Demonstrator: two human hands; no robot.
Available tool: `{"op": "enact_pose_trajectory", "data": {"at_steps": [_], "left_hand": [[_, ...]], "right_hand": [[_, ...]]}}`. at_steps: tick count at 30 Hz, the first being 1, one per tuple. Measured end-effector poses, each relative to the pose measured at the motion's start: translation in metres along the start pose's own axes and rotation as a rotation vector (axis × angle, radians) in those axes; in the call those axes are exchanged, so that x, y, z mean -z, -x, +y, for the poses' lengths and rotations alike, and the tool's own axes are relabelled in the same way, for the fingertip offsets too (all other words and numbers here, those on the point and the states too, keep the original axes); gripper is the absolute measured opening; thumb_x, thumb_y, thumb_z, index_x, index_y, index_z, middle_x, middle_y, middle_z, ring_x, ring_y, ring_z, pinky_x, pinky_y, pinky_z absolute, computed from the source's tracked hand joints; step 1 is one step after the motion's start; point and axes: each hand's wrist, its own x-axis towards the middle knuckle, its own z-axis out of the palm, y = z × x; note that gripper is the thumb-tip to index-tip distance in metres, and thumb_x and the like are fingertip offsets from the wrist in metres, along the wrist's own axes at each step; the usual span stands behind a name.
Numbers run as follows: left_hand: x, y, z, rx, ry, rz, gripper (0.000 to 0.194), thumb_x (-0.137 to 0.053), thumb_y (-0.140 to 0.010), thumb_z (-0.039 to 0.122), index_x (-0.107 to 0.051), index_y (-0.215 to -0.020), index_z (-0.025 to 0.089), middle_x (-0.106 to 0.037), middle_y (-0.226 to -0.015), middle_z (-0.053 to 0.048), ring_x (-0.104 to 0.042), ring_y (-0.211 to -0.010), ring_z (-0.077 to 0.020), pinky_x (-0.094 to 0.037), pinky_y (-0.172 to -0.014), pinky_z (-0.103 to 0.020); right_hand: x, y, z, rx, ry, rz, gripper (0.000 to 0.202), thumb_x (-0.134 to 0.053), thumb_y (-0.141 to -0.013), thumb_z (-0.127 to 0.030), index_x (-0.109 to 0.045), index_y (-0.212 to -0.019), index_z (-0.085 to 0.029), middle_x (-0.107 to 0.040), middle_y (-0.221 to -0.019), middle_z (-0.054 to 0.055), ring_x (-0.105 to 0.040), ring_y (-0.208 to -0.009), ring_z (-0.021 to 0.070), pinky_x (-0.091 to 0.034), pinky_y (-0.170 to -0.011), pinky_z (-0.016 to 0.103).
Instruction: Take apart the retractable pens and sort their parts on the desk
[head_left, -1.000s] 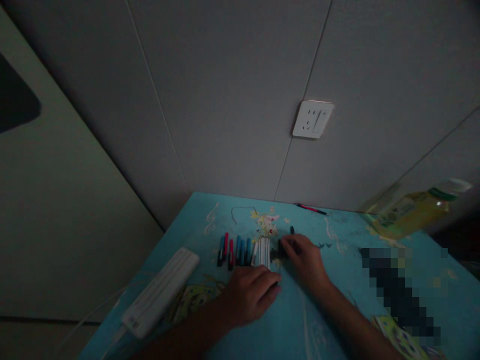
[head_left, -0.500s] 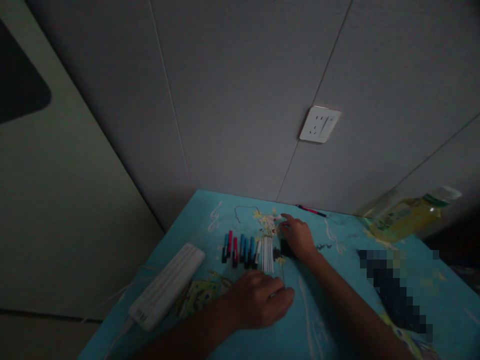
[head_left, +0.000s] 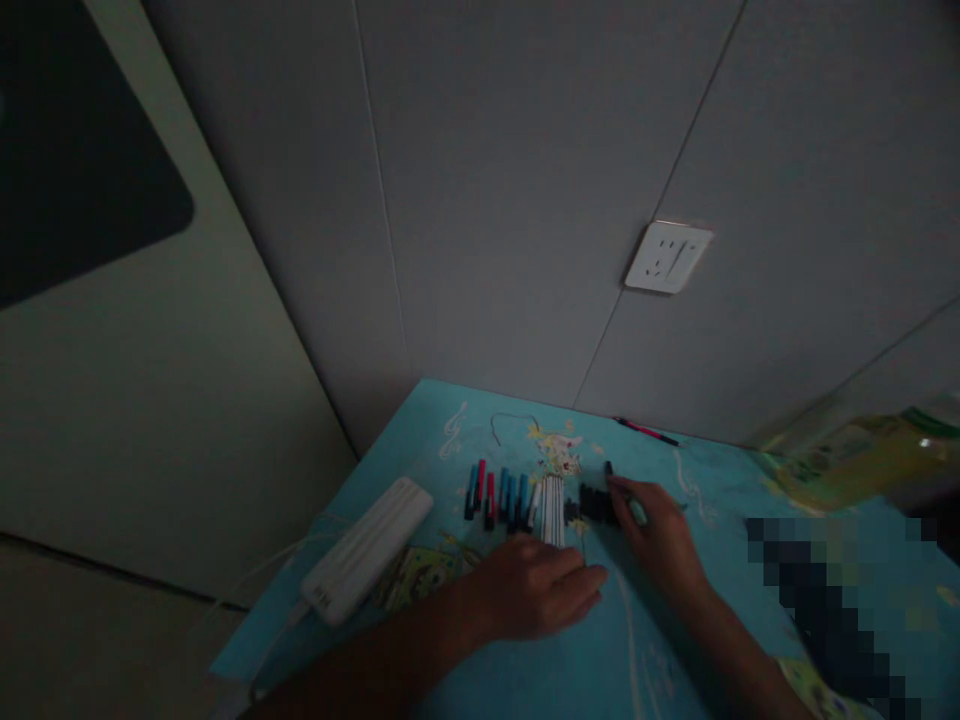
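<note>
My left hand (head_left: 536,590) rests near the lower ends of a row of white pens (head_left: 553,508), its fingers drawn together; what they hold, if anything, is hidden. My right hand (head_left: 652,525) pinches a dark pen (head_left: 609,470) at the right side of the row. Several black pens (head_left: 595,503) lie between the white pens and my right hand. To the left are blue pens (head_left: 504,492), red pens (head_left: 490,500) and a single white-and-black pen (head_left: 534,505), side by side on the blue tablecloth (head_left: 420,440).
A white power strip (head_left: 367,550) lies on the left beside a patterned yellow-green card (head_left: 424,575). A red-and-black pen (head_left: 646,432) lies by the wall. At the right stands a bottle of yellow liquid (head_left: 862,460). A socket (head_left: 667,257) is on the wall.
The view has shifted, so the scene sits further right. My right hand has come back from the cloth's printed figure to the black pens and now pinches a dark one.
</note>
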Motion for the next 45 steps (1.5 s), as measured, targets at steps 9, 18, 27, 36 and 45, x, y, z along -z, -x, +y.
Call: {"op": "enact_pose_trajectory", "data": {"at_steps": [9,18,27,36,45], "left_hand": [[0.034,0.000,-0.030,0.215,-0.210,-0.160,0.023,-0.048,-0.097,0.016,-0.056,-0.119,0.018,-0.064,-0.099,-0.004,-0.064,-0.083,-0.0161,-0.054,-0.071,-0.028],[0.031,0.055,-0.066,0.623,-0.178,-0.152,0.035,-0.041,-0.090,0.005,-0.055,-0.118,0.021,-0.060,-0.117,-0.007,-0.056,-0.110,-0.0213,-0.048,-0.097,-0.041],[0.009,0.059,-0.070,0.765,-0.114,-0.233,0.034,-0.036,-0.087,0.006,-0.059,-0.110,0.016,-0.061,-0.116,-0.012,-0.056,-0.115,-0.0232,-0.046,-0.100,-0.038],[0.015,0.058,-0.070,0.849,-0.059,-0.307,0.031,-0.032,-0.090,0.012,-0.058,-0.106,0.015,-0.059,-0.113,-0.011,-0.056,-0.106,-0.0212,-0.046,-0.097,-0.036],[0.014,0.065,-0.072,0.846,-0.049,-0.261,0.024,-0.037,-0.089,0.012,-0.059,-0.099,0.017,-0.057,-0.106,-0.008,-0.056,-0.095,-0.0190,-0.047,-0.092,-0.034]], "right_hand": [[0.012,0.058,-0.007,-0.214,-0.243,0.011,0.044,-0.048,-0.097,-0.039,-0.049,-0.137,-0.022,-0.068,-0.118,0.011,-0.066,-0.104,0.0259,-0.058,-0.074,0.035],[0.026,0.010,0.053,0.008,0.162,-0.085,0.032,-0.043,-0.097,-0.027,-0.064,-0.119,-0.016,-0.069,-0.113,0.012,-0.063,-0.104,0.0254,-0.047,-0.096,0.040],[0.029,-0.062,0.152,-0.372,0.558,-0.116,0.036,-0.046,-0.095,-0.024,-0.064,-0.124,-0.013,-0.066,-0.108,0.020,-0.062,-0.103,0.0277,-0.044,-0.089,0.037],[0.019,-0.074,0.185,-0.488,0.508,-0.151,0.034,-0.053,-0.093,-0.036,-0.067,-0.116,-0.016,-0.067,-0.112,0.016,-0.063,-0.102,0.0247,-0.044,-0.083,0.029],[0.030,-0.100,0.190,-0.432,0.397,-0.280,0.027,-0.060,-0.087,-0.030,-0.071,-0.108,-0.018,-0.073,-0.094,0.010,-0.067,-0.084,0.0202,-0.044,-0.069,0.025]]}}
